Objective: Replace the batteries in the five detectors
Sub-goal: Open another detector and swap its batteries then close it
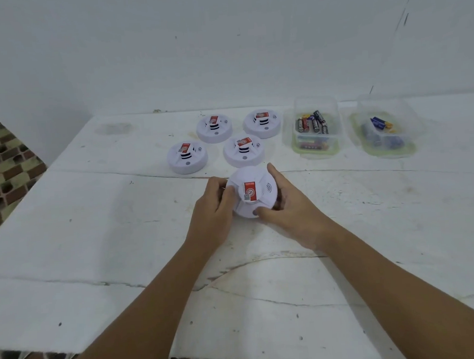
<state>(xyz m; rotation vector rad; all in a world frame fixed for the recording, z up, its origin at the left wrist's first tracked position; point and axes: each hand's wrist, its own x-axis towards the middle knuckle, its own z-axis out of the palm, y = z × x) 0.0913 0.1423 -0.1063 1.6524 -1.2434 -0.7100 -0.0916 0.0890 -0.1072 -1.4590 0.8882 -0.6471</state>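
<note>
Both hands are on the nearest detector (252,192), which sits on the white surface (95,243) just in front of the other four detectors (243,150). The left hand (214,205) clamps its left edge with curled fingers, and the right hand (283,204) wraps the right edge, thumb along the front rim. A two-sided hold like that looks set to twist the cover off. Right of the detectors wait a box of batteries (311,127) and a second box (384,128), within easy reach for swapping.
</note>
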